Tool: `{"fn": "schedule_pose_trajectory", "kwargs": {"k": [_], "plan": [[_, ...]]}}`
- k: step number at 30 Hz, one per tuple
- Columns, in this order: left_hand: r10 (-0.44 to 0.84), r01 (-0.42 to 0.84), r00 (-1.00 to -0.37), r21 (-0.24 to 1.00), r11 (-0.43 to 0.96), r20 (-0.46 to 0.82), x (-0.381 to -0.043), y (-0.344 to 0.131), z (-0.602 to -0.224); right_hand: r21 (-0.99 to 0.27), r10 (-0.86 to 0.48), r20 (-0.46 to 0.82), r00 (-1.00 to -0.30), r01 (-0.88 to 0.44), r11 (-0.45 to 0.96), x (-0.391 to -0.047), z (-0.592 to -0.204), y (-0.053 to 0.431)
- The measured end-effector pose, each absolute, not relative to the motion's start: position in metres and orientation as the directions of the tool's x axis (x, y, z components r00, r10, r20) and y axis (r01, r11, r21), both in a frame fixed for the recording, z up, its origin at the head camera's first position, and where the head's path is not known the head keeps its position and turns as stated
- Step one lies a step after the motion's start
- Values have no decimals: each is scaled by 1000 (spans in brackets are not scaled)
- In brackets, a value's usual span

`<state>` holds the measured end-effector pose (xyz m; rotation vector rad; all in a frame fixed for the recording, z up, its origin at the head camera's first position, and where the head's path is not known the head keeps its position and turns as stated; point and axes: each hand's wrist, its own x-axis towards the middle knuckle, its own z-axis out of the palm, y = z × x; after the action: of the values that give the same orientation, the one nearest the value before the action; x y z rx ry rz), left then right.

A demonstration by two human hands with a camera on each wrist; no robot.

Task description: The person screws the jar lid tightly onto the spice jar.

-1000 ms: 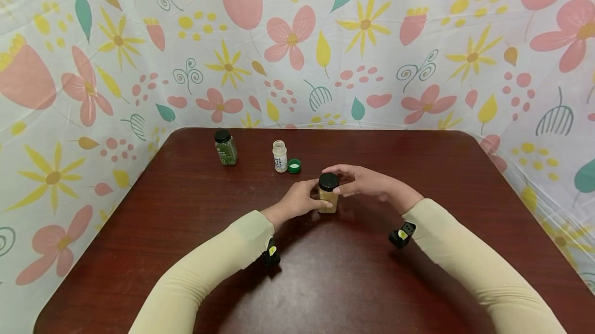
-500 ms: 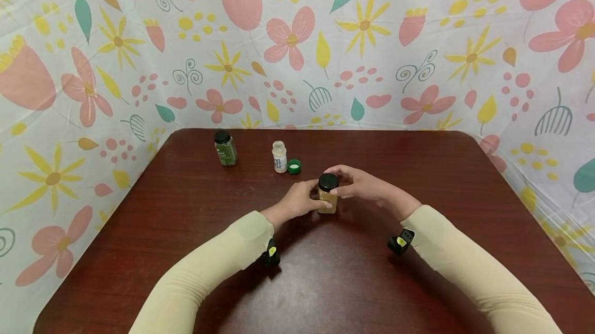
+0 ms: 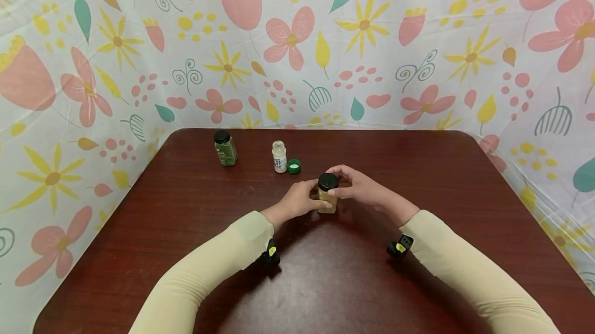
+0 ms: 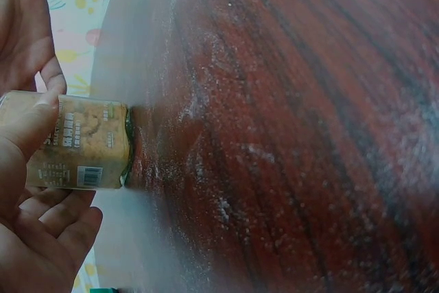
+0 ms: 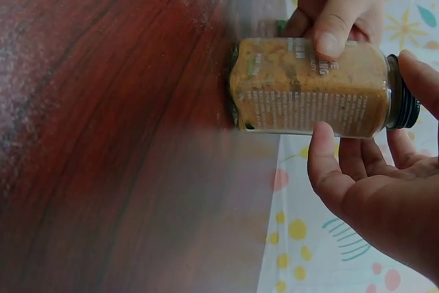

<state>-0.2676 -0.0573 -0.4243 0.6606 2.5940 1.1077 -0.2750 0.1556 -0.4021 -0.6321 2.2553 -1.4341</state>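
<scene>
A clear jar of tan spice (image 5: 274, 90) with a black screw lid (image 3: 328, 181) stands upright on the table. My left hand (image 3: 299, 201) grips the jar's body, its thumb across the front and its fingers behind. At the top, my right hand (image 3: 360, 187) holds the lid between thumb and fingers. One right fingertip lies by the jar's side in the right wrist view. Printed lettering and a barcode show on the jar (image 4: 82, 135) in the left wrist view, where the lid is out of sight.
Behind the hands stands a small white-labelled bottle (image 3: 279, 157) without a cap, beside a green cap (image 3: 294, 167). Farther left is a jar of green herbs (image 3: 225, 149) with a black lid. Floral cloth (image 3: 297, 45) hangs behind the dark red table (image 3: 186, 210).
My right wrist and forearm have shifted slightly left, and the right fingers have turned a little around the lid. The left hand and the jar have stayed in place.
</scene>
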Motion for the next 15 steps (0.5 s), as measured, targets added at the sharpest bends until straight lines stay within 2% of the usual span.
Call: {"fn": "schedule_pose_trajectory", "kwargs": {"k": [15], "plan": [[498,314,-866,728,609,-44,-269,-58,-426,-905,-519,-28,-854,-198,375,-266,-406,150]]}}
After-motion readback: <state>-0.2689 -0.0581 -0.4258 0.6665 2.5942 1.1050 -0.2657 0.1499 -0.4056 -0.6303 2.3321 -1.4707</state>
